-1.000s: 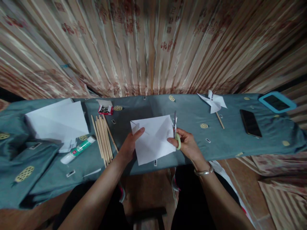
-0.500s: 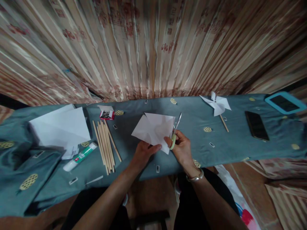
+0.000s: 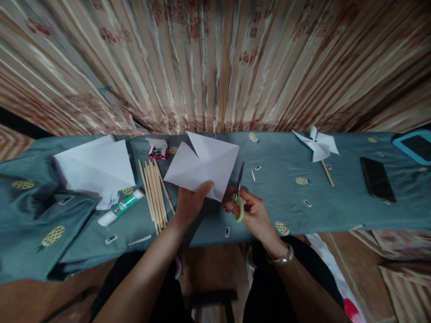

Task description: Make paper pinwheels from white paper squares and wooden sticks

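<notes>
My left hand grips a sheet of white paper by its near edge, thumb on top. A slit runs into the sheet from its far left edge, and faint creases mark it. In my right hand is a pair of scissors with pale green handles, blades pointing away from me and close together. The scissors are just right of the paper, apart from it. A thin white paper scrap lies beyond them on the cloth.
White sheets, a glue stick, several wooden sticks and a small red box lie left. To the right are a paper pinwheel on a stick, a black phone and a blue-framed tablet. A patterned cloth covers the table.
The paper has moved left and up with my left hand, away from the scissors. The scissors have come off the paper's edge. A thin scrap now shows on the cloth. The whole view has shifted slightly.
</notes>
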{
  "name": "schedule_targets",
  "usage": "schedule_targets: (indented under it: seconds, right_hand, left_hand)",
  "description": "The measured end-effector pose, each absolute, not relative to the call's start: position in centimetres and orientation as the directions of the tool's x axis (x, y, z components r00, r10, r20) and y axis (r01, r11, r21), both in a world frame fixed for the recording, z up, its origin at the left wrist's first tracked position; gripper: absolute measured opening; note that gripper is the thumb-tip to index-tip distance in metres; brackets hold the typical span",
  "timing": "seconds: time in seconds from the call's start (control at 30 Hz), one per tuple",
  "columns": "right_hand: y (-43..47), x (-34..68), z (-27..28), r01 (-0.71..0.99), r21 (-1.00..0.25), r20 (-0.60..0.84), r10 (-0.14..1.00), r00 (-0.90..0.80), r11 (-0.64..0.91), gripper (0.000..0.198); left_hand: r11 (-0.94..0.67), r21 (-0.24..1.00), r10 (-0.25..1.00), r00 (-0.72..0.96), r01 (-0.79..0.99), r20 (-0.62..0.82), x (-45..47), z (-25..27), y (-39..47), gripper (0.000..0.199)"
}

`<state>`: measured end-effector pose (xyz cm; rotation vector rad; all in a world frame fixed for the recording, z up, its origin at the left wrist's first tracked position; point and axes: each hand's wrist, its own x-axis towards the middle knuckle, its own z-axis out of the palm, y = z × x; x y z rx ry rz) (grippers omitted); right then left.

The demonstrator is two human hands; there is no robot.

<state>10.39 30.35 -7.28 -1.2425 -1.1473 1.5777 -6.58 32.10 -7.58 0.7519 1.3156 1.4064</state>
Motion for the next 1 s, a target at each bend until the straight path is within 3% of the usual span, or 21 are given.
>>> schedule_targets:
  seconds: [0.3,0.5,0.7,0.9,1.0]
  right_hand:
    - [28.2,12.0,-7.2,0.173,-0.954,-0.3,0.82,-0.488,-0.246,0.031]
    - [29.3,11.1,-7.0,0.03,-0.971,-0.237,0.946,-0.221,-0.236,0.034]
    - [31.2,10.4,-6.9,-0.106,-0.965,-0.235,0.971,-0.039,-0.238,0.031]
    - [32.0,12.9,-6.4,0.003,-0.982,-0.186,0.977,-0.099,-0.187,0.027]
    - [32.1,14.4,-6.2,0.11,-0.988,-0.123,0.987,-0.106,-0.111,0.029]
  left_hand:
    - [0.012,0.963,0.906,-0.405,-0.269,-0.125,-8.3,-6.9,32.5,0.038]
    - [0.095,0.949,0.914,-0.352,-0.299,-0.203,-6.8,-6.9,31.8,0.035]
    - [0.196,0.899,0.937,-0.194,-0.392,-0.289,-4.7,-7.2,30.9,0.035]
    - [0.273,0.759,0.934,-0.028,-0.591,-0.357,-7.3,-5.2,31.4,0.047]
    - [0.356,0.709,0.91,0.052,-0.609,-0.412,-8.9,-4.9,31.6,0.051]
